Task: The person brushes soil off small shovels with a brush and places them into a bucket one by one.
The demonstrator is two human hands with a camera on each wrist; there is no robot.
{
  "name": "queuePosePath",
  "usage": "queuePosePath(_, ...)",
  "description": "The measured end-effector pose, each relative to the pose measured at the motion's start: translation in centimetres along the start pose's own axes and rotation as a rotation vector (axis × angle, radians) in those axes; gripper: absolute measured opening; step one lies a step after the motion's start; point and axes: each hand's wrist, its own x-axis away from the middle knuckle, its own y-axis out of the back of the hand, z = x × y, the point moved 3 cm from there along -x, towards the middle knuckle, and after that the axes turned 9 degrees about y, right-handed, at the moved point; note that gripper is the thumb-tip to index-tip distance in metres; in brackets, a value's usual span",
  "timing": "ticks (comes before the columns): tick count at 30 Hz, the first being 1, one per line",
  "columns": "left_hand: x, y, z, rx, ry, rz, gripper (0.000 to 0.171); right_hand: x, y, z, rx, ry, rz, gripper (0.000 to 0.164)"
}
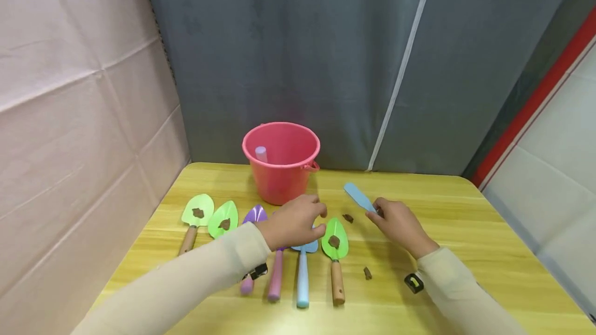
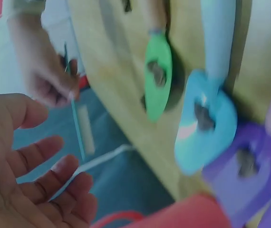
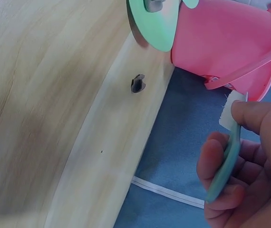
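My right hand (image 1: pixel 398 224) holds a small light-blue brush (image 1: pixel 358 197) above the right side of the table. White bristles show under the brush's blue back in the right wrist view. My left hand (image 1: pixel 295 221) hovers over the row of hand trowels, fingers loosely bent and holding nothing. Beneath it lie a blue trowel (image 1: pixel 302 278) and purple trowels (image 1: pixel 276 275), partly hidden by the hand and sleeve. Beside them lies a green trowel (image 1: pixel 342 229) with a wooden handle. Brown clumps (image 2: pixel 204 116) sit on the trowel blades.
A pink bucket (image 1: pixel 279 182) stands at the back, a lilac handle (image 1: pixel 261 154) sticking up inside. Two more green trowels, one pale (image 1: pixel 200 201) and one brighter (image 1: pixel 217 221), lie at left. Loose brown bits (image 1: pixel 368 273) lie on the wooden table (image 1: pixel 465 231).
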Motion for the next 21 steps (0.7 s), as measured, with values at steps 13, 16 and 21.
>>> queuePosePath(13,0.9,-6.7,-4.1,0.021,0.13,0.146,0.039,-0.2,-0.2,0.1,-0.003,0.013,-0.019,0.015)
queuePosePath(16,0.9,-8.0,-4.7,0.01,0.176,0.181,0.043,-0.3,-0.3,0.2,-0.004,0.017,-0.023,0.015)
queuePosePath(21,1.2,-9.5,-5.1,-0.007,0.223,0.196,0.046,-0.4,-0.5,0.4,-0.007,0.016,-0.014,0.016)
